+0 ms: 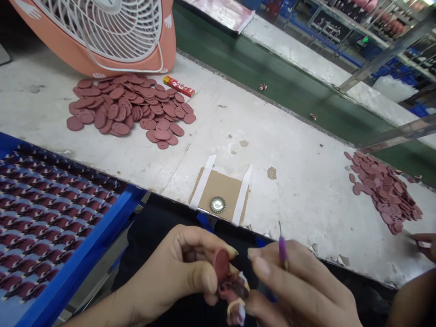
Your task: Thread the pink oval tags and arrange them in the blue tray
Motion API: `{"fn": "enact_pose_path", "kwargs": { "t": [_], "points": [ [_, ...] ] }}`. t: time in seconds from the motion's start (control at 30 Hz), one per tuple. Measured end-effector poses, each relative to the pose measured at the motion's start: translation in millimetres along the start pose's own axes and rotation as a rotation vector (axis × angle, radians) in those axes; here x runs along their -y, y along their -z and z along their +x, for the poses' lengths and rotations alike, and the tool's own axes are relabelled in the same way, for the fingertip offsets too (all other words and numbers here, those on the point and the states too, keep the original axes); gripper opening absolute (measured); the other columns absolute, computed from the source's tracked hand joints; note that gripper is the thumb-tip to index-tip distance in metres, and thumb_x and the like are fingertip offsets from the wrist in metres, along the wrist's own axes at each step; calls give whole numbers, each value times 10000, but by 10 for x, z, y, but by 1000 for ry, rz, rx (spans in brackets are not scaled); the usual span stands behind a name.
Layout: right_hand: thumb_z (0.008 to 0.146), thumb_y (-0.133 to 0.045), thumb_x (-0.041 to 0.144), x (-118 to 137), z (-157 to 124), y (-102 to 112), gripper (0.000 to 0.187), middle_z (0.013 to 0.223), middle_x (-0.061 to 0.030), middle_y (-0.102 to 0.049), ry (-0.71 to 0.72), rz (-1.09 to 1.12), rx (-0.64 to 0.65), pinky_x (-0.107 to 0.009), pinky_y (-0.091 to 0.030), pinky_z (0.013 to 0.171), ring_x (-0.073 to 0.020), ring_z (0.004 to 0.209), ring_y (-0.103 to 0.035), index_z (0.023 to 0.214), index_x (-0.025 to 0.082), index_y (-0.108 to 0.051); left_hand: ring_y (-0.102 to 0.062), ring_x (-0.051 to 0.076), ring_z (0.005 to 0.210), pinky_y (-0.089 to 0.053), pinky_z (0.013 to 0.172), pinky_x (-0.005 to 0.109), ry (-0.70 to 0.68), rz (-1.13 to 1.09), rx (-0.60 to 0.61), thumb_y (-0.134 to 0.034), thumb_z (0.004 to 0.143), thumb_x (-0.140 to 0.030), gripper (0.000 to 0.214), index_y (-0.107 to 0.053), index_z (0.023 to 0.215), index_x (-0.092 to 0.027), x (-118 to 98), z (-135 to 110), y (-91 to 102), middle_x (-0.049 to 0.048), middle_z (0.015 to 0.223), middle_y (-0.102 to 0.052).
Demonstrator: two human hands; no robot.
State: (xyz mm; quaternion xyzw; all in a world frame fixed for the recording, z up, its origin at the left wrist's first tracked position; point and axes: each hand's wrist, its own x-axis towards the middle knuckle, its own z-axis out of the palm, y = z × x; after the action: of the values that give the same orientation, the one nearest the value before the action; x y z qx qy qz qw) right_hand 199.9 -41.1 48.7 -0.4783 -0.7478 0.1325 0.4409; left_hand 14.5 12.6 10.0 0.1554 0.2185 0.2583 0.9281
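Near the bottom middle, my left hand (180,270) is closed on a small painted figurine (235,297), with a reddish-brown oval disc (221,264) at its upper end between thumb and fingers. Whether the disc is fixed to the figurine I cannot tell. My right hand (306,284) is just to the right, its fingers closed around a thin needle-tipped tool with a purple part (282,249) that points upward. Its lower fingers are close to the figurine; contact is unclear. Beyond the hands, a bottle cap (218,205) sits on a taped cardboard piece (223,184) at the table edge.
A heap of oval discs (129,104) lies before an orange fan (168,50), beside a red and yellow box (179,86). Another disc pile (384,190) lies right, near another person's hand (425,245). A blue-edged tray (112,231) holds rows of figurines at left. A green strip (231,59) runs behind.
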Motion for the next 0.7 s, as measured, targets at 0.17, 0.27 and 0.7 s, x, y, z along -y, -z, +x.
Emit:
{"fn": "enact_pose_path", "kwargs": {
  "t": [0.17,0.27,0.7],
  "points": [
    [982,-647,168,-109,147,1,229,929,-66,-636,-44,135,127,-216,-562,635,-140,762,-623,1205,115,-639,-634,47,503,-519,437,87,73,-72,-137,-849,684,-458,303,-792,742,-166,17,51,18,7,663,-735],
    [952,-656,135,-134,173,-35,212,912,-53,-643,-134,212,170,-195,-549,639,-125,757,-618,1164,123,-663,-604,28,483,-515,429,77,80,-113,-162,-833,699,-480,318,-794,727,-166,38,77,6,2,666,-717],
    [880,-732,-3,-85,202,-391,239,855,-99,-668,317,-308,-141,-293,-517,559,-182,702,-633,1113,23,-687,-616,84,570,-530,509,136,-562,346,-426,-917,619,-251,269,-759,837,-234,59,-66,53,-11,722,-732]
  ]
}}
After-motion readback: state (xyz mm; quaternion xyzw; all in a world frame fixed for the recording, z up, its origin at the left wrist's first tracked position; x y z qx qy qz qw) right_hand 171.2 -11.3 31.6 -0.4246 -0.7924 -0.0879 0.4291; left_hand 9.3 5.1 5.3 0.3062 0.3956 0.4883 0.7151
